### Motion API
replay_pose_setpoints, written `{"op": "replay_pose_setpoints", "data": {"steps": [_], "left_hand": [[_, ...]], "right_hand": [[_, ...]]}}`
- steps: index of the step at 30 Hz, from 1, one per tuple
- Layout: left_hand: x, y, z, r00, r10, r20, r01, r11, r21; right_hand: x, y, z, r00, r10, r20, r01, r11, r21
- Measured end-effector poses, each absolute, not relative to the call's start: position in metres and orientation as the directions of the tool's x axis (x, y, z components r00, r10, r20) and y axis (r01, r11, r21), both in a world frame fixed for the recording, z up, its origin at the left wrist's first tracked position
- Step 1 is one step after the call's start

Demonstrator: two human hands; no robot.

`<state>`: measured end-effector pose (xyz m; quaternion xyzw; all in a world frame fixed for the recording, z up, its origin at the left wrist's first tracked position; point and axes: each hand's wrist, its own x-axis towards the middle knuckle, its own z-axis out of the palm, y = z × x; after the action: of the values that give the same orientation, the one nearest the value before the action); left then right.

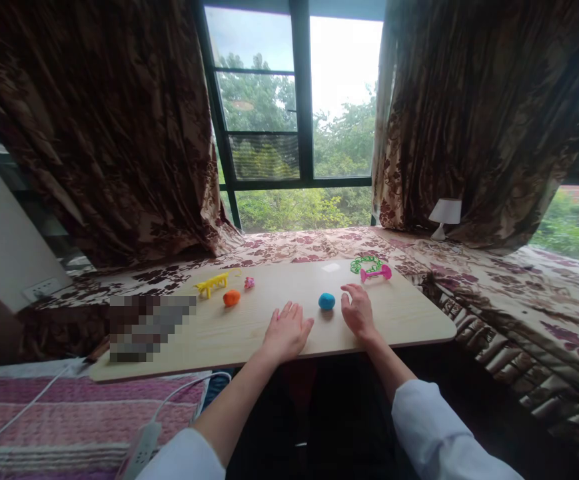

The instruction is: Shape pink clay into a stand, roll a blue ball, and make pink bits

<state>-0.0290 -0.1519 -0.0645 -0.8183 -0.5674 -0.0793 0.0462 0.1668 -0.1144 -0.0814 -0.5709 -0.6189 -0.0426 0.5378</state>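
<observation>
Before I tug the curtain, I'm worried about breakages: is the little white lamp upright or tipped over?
Upright: the lamp has its shade on top and its base down on the floral cloth.

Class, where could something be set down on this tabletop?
Bare: between orange lump and blue lump, beyond the left hand; and the right end, past the right hand. Crowded: around yellow figure and small pink piece; also green chain and pink toy. Pixelated corner: unclear.

Window side, daylit.
Window [305,100] flanked by patterned curtains [469,113]; white lamp [446,212] set before one; power strip [143,443] seen against striped bedding [89,417].
</observation>
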Motion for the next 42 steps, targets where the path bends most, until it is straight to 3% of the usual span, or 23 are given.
{"op": "replay_pose_setpoints", "data": {"steps": [7, 17, 24, 28, 37, 42], "left_hand": [[-0.007, -0.089, -0.056, 0.301, 0.932, 0.201, 0.950, -0.311, 0.018], [-0.049, -0.211, -0.070, 0.342, 0.907, 0.247, 0.936, -0.353, -0.002], [-0.021, -0.113, -0.058, 0.332, 0.930, 0.157, 0.941, -0.338, 0.013], [-0.008, -0.085, -0.054, 0.321, 0.929, 0.181, 0.945, -0.327, 0.003], [-0.051, -0.207, -0.071, 0.367, 0.897, 0.247, 0.928, -0.370, -0.035], [-0.047, -0.199, -0.070, 0.357, 0.911, 0.206, 0.933, -0.360, -0.026]], "right_hand": [[0.167, -0.110, -0.082, 0.214, 0.655, 0.725, 0.753, 0.362, -0.549], [0.168, -0.114, -0.083, 0.243, 0.677, 0.694, 0.708, 0.365, -0.604], [0.169, -0.109, -0.083, 0.232, 0.668, 0.707, 0.708, 0.382, -0.594], [0.169, -0.106, -0.083, 0.246, 0.657, 0.713, 0.708, 0.380, -0.595], [0.171, -0.109, -0.085, 0.286, 0.682, 0.673, 0.676, 0.354, -0.646], [0.171, -0.109, -0.085, 0.283, 0.684, 0.672, 0.675, 0.356, -0.646]]}}
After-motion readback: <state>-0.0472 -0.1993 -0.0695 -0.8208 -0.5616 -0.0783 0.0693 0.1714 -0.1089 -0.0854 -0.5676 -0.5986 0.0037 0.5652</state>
